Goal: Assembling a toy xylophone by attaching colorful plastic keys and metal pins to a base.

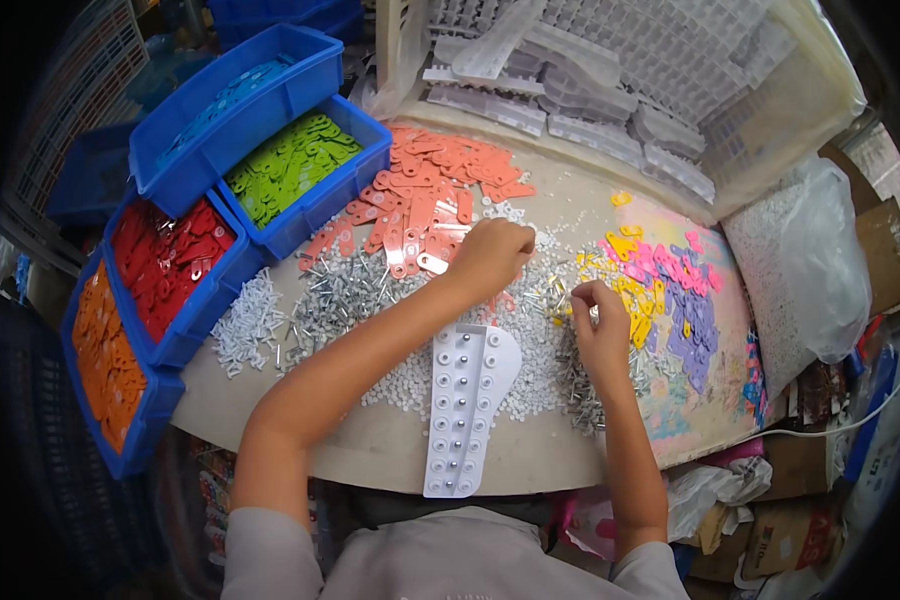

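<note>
My left hand (494, 256) reaches over the middle of the table, its fingers curled together near the coral-red plastic strips (425, 200). Whatever it may hold is hidden. Farther right, my right hand (602, 328) has thumb and fingertips pinched above small white and metal pieces; I cannot make out anything between them. A white plastic piece (475, 410), curved on one side, lies close to my body at the table's front edge. Raised rings run along both its sides, with a row of shiny metal dots between. Small white plastic bits (400, 382) are spread around it.
Blue bins (305, 222) at left hold blue, green, red and orange strips. Metal pins (335, 300) and white pegs (248, 325) lie in heaps. Yellow, pink (670, 262) and purple strips (692, 335) are at right. A box of clear-white plastic parts (610, 110) stands behind, beside a plastic bag (820, 260).
</note>
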A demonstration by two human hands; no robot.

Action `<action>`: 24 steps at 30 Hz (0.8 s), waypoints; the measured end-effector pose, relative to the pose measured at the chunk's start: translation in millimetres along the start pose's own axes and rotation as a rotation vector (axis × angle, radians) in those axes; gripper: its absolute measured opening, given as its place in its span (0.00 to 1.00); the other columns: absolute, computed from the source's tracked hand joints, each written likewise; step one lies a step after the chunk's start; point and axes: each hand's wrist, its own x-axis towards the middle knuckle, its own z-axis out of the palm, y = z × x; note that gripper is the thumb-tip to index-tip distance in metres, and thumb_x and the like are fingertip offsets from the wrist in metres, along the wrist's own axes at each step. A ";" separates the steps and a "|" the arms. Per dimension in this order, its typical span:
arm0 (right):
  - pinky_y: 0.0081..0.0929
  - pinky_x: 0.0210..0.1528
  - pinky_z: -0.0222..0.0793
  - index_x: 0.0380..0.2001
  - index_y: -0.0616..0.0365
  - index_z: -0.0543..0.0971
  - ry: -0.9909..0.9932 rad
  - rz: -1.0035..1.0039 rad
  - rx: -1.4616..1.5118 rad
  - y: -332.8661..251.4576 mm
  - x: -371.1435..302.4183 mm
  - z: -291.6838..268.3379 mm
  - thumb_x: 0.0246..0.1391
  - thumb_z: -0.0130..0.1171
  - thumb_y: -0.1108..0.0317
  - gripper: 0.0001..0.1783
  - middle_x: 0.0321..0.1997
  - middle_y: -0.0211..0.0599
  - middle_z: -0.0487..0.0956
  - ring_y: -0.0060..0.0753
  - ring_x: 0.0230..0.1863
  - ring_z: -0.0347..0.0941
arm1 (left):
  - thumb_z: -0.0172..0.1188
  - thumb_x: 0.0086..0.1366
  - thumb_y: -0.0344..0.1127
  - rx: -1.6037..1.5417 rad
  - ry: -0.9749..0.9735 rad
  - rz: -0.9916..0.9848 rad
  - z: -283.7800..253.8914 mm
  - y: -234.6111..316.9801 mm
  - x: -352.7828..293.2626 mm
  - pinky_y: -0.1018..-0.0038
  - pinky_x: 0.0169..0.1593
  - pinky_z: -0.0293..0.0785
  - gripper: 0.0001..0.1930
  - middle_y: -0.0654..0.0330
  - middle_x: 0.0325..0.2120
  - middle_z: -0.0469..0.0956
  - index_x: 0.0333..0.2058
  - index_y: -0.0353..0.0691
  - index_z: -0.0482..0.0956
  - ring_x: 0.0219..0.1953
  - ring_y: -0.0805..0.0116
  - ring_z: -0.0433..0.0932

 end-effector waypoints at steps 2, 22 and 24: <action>0.33 0.49 0.68 0.35 0.62 0.79 -0.103 0.207 0.204 -21.8 -17.9 -8.5 0.54 0.60 0.77 0.05 0.35 0.41 0.79 0.42 0.42 0.74 | 0.64 0.58 0.31 -0.405 0.029 -0.173 -30.8 14.8 -21.8 0.65 0.41 0.73 0.07 0.56 0.27 0.81 0.36 0.38 0.84 0.32 0.61 0.78; 0.37 0.47 0.64 0.34 0.60 0.78 -0.409 -0.093 0.225 -72.1 -68.3 14.9 0.52 0.62 0.76 0.05 0.34 0.39 0.76 0.46 0.42 0.69 | 0.68 0.57 0.27 -0.607 -0.068 -0.461 -80.0 53.3 -178.2 0.72 0.39 0.72 0.05 0.61 0.29 0.78 0.33 0.36 0.84 0.34 0.69 0.76; 0.36 0.46 0.65 0.34 0.60 0.78 -0.384 -0.064 0.225 -73.5 -72.6 17.9 0.52 0.62 0.77 0.05 0.35 0.39 0.76 0.45 0.41 0.69 | 0.68 0.57 0.27 -0.629 -0.049 -0.530 -79.3 57.8 -177.8 0.73 0.38 0.72 0.05 0.61 0.29 0.78 0.33 0.36 0.84 0.33 0.70 0.76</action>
